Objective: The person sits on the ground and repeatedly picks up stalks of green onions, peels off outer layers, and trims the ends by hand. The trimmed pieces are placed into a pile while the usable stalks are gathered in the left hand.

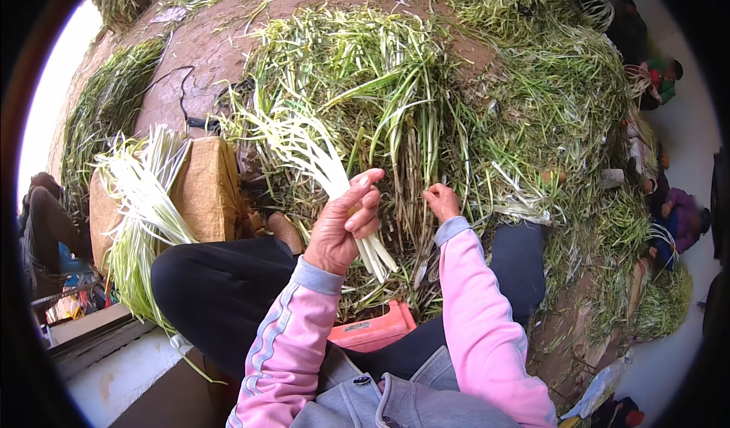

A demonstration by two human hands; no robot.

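My left hand (348, 219) is closed around a bundle of peeled, pale leafy stalks (308, 148). Their white lower ends stick out beneath my fist, and the yellowish leaves fan out to the upper left. To the right, my right hand (442, 201) has its fingers curled in a pinch on the end of a long green stalk (432, 137). Around it lie unpeeled stalks with brown, dry sheaths (409, 177), part of a large heap of green leaves (342, 45) before me.
Another sheaf of pale stalks (140, 194) lies over a tan cloth-covered block (205, 191) beside my left knee. A red plastic piece (376, 331) sits between my legs. Leaf waste (559, 103) spreads rightward, with people (681, 217) seated along that side. A dark cord (182, 94) crosses the floor.
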